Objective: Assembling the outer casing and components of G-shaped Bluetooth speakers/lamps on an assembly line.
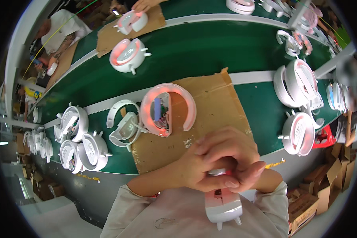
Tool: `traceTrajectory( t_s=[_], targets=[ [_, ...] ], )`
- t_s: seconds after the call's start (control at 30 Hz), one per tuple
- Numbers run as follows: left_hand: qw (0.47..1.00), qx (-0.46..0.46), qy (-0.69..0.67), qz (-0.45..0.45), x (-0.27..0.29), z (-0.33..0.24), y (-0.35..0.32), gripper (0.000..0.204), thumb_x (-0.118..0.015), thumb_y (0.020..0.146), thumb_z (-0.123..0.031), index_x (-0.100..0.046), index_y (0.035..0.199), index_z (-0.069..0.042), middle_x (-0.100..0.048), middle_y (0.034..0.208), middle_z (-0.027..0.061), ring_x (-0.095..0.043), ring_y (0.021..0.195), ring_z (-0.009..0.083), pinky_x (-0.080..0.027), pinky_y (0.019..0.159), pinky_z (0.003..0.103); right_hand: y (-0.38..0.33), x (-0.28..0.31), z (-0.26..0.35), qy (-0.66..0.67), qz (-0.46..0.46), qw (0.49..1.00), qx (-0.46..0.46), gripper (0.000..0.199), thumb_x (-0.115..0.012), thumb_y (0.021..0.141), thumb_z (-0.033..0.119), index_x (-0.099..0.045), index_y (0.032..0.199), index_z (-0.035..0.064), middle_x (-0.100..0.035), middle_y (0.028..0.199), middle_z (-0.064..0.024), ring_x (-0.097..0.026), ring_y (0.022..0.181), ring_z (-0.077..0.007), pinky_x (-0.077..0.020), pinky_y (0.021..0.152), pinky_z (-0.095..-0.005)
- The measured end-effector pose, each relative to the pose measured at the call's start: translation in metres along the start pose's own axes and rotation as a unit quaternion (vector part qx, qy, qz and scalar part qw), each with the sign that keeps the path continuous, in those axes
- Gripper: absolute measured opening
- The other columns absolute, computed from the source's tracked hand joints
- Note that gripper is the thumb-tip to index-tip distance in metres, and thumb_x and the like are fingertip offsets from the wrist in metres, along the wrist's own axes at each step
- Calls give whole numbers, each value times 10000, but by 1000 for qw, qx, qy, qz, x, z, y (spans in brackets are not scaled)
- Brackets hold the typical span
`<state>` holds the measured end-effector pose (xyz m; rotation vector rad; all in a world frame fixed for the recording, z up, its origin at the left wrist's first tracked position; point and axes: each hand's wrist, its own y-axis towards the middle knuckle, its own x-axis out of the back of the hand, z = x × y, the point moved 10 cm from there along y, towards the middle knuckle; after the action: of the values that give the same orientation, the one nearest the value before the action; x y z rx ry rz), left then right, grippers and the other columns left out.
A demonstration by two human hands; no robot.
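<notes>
Close to my chest is a white rounded lamp clock glowing pinkish red, seen edge-on with short feet pointing down. My left hand is closed about its upper part, the thumb lying along it. My right hand curls over the same part, and the fingers of both hands overlap, hiding much of what they grip. Ahead on the cardboard sheet lies a lit open ring with a half-round insert showing wires and a blue-violet block. White shell parts lie left of it, touching the ring.
Several white clocks stand at left, and more white units at right. A lit clock sits on the green belt. Across it, another person's hands touch a lit clock. Cardboard boxes stand at lower right.
</notes>
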<state>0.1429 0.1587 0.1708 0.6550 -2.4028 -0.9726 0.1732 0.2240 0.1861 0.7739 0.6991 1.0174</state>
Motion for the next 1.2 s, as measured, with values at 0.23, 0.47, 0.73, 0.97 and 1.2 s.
traceTrajectory(
  t_s=[0.23, 0.47, 0.73, 0.97, 1.2],
  targets=[
    [974, 183, -110, 80, 2, 46, 0, 249, -565, 892, -258, -647, 827, -32, -611, 785, 98, -591, 740, 249, -464, 649, 331, -33, 5, -58, 80, 123, 950, -276, 711, -594, 805, 449, -381, 1291, -25, -468, 1259, -200, -491, 1131, -286, -379, 972, -398],
    [981, 30, 168, -92, 66, 27, 1, 244, -578, 878, -218, -631, 933, 13, -616, 917, 142, -580, 830, 240, -461, 686, 343, -57, 16, -80, 40, 61, 941, -329, 445, -607, 824, -24, -486, 1251, -6, -582, 1175, -129, -588, 1028, -187, -480, 883, -310],
    [970, 71, 234, -9, 49, 38, -14, 358, -786, 644, -166, -614, 900, 16, -607, 859, 102, -597, 673, 225, -475, 548, 313, -47, 28, -65, -81, 37, 961, -262, 257, -679, 802, 96, -583, 1020, -1, -617, 919, -109, -604, 799, -206, -491, 709, -297],
    [958, 34, 272, 82, 26, 31, 0, 278, -772, 637, -154, -577, 784, -21, -532, 695, 58, -535, 541, 204, -407, 458, 312, -46, 27, -69, -90, 119, 951, -273, 223, -707, 753, 92, -591, 922, 2, -597, 856, -100, -583, 741, -214, -455, 614, -302],
    [962, 106, 192, 163, 19, 94, 35, 162, -707, 717, -129, -578, 723, -31, -472, 581, 85, -487, 489, 233, -374, 449, 319, -60, 63, -131, 106, -14, 899, -424, 174, -573, 897, 141, -580, 980, -12, -583, 842, -27, -525, 753, -77, -440, 658, -232]
  ],
)
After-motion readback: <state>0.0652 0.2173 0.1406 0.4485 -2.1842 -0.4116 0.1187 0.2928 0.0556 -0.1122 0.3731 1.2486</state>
